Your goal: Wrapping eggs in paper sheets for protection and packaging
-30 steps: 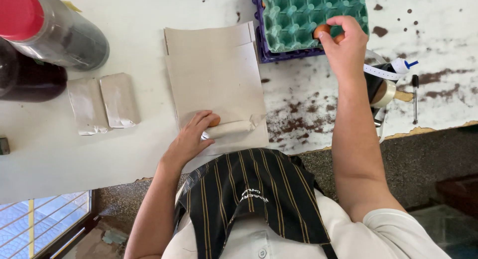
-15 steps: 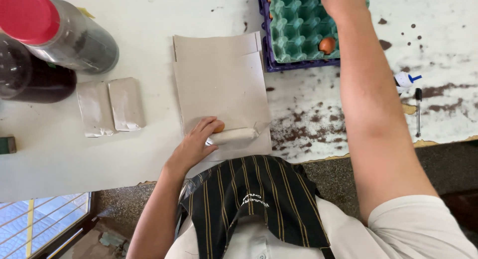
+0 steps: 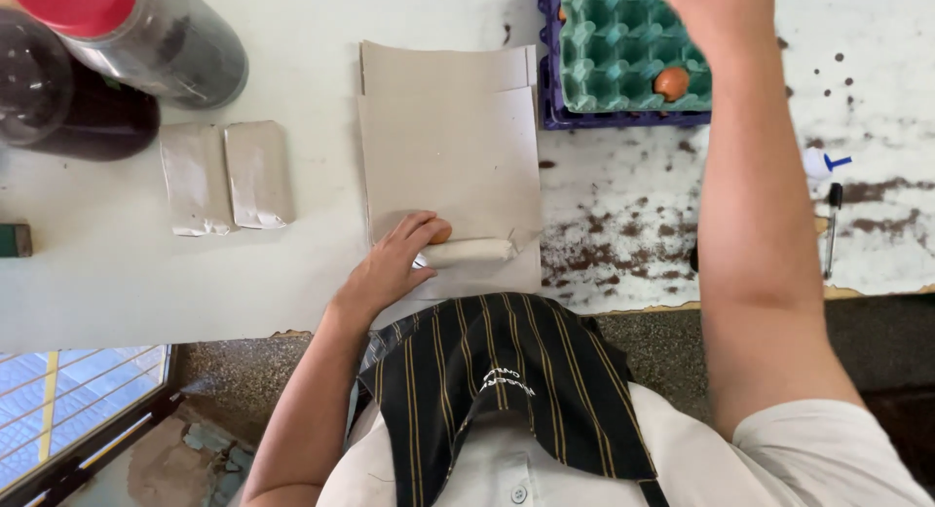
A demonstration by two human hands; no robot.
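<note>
White desk [image 3: 292, 69], paint chipped at right, w/ brown paper sheets [image 3: 448, 147], two wrapped packets [image 3: 226, 176], red-lidded jars [image 3: 146, 35], green egg tray [image 3: 623, 39], a pen [image 3: 832, 229].

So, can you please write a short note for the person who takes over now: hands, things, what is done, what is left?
Left hand holds the paper roll on the paper sheets; a wrapped egg peeks out at its end.
Right hand is above the egg tray, cut off by the frame, so its grip is unclear.
Done: two wrapped packets lie to the left.
Left: the roll is not finished; a loose egg sits in the tray.
</note>
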